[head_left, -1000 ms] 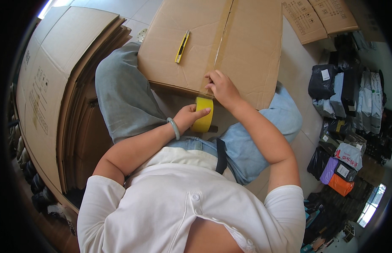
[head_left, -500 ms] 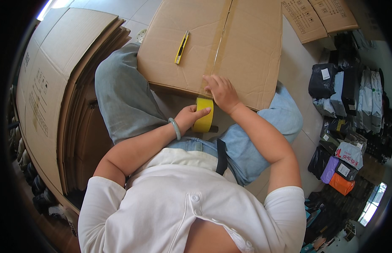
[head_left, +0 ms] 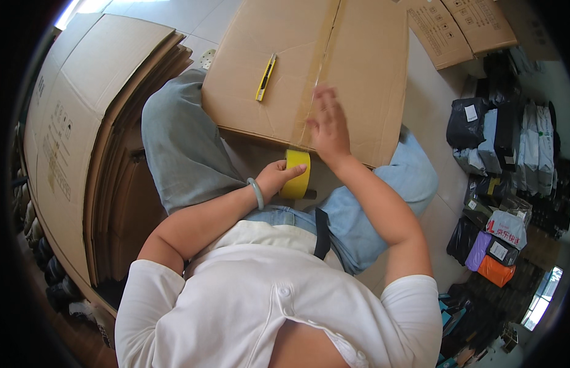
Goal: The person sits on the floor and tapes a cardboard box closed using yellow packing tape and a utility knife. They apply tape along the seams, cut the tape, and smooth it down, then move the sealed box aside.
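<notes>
A large brown cardboard box [head_left: 371, 67] lies closed on my lap, with a strip of clear tape [head_left: 319, 67] running along its centre seam. My left hand [head_left: 274, 178] grips a yellow tape roll [head_left: 296, 174] just below the box's near edge. My right hand [head_left: 326, 126] lies flat with fingers spread on the box top, beside the taped seam near the front edge. A yellow utility knife [head_left: 265, 76] rests on the box to the left of the seam.
A tall stack of flattened cardboard boxes [head_left: 83, 135] stands at my left. More flat cartons [head_left: 459, 27] lie on the tiled floor at the upper right. Piles of wrapped parcels and bags [head_left: 505, 147] crowd the right side.
My right hand has slid up the seam from the box's near edge onto the top, fingers spreading flat. The left hand keeps the tape roll in place.
</notes>
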Available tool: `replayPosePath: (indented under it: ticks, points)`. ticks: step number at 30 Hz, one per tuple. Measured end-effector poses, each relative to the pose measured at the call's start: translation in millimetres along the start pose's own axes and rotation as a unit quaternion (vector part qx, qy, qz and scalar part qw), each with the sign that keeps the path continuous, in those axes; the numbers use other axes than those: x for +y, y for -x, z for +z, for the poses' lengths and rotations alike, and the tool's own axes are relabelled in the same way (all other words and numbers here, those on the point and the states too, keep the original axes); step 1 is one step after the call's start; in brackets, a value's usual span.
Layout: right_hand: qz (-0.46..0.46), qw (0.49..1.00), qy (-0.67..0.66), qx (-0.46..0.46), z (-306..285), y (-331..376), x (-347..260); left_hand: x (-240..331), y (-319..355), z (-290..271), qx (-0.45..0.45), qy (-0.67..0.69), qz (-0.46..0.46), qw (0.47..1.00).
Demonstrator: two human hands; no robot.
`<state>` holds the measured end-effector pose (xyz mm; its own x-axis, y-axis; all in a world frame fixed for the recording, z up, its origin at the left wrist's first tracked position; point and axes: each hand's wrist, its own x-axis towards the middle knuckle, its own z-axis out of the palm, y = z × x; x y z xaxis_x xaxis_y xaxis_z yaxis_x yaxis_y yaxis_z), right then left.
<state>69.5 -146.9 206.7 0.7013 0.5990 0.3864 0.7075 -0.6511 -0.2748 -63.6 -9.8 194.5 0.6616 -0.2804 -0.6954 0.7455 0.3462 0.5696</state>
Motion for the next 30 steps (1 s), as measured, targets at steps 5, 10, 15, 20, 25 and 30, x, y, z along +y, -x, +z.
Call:
replayPosePath:
  ticks: [5,10,15,20,25,30]
  points:
    - [-0.129,0.953,-0.106,-0.251,-5,32,-3,-8,-4,-4,-0.001,-0.016,0.031,0.999]
    - [-0.101,0.965,-0.031,-0.24,3,18,18,-3,-1,1,0.006,0.004,-0.001,1.0]
    - [-0.081,0.954,-0.057,-0.282,-8,33,14,-3,0,-3,-0.007,0.015,0.004,1.0]
    - [-0.013,0.951,0.0,-0.309,-50,37,14,7,12,4,-0.012,0.016,-0.01,1.0]
    - [-0.027,0.968,-0.003,-0.25,-38,45,13,5,14,7,-0.005,-0.007,0.004,1.0]
    - [-0.052,0.976,0.025,-0.209,-14,53,14,5,15,7,0.012,-0.02,0.016,1.0]
